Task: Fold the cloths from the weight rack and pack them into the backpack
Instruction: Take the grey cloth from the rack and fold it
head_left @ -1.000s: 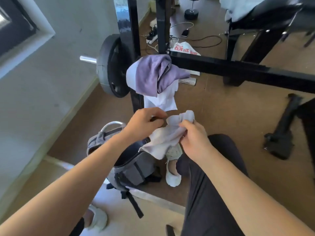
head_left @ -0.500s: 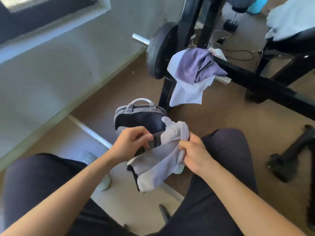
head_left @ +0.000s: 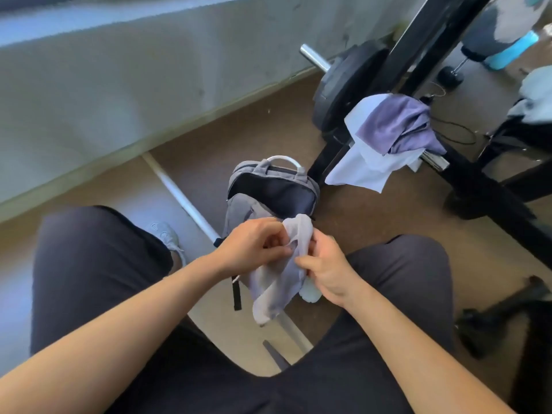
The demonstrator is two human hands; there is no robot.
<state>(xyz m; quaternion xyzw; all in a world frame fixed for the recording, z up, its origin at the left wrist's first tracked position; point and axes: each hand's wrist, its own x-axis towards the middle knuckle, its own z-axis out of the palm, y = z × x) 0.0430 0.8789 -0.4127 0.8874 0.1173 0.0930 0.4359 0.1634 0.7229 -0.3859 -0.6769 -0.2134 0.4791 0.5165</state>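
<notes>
A small pale grey cloth [head_left: 279, 282] hangs between my knees, in front of the grey backpack [head_left: 268, 192], which stands open on the floor. My left hand [head_left: 254, 245] pinches the cloth's upper left edge. My right hand [head_left: 324, 267] pinches its right edge, and both hands sit close together. On the black weight rack [head_left: 466, 177] a purple cloth [head_left: 397, 124] lies draped over a white cloth [head_left: 367, 162]. The lower part of the backpack is hidden behind the held cloth and my hands.
A barbell with a black weight plate [head_left: 343, 85] sits on the rack at upper right. A white pipe [head_left: 182, 198] runs across the floor left of the backpack. My dark-trousered legs fill the lower view. A black stand foot [head_left: 501, 312] lies at right.
My head has tilted down and left, so the rack slid to the upper right. My hands came closer together and lowered the grey cloth in front of the backpack.
</notes>
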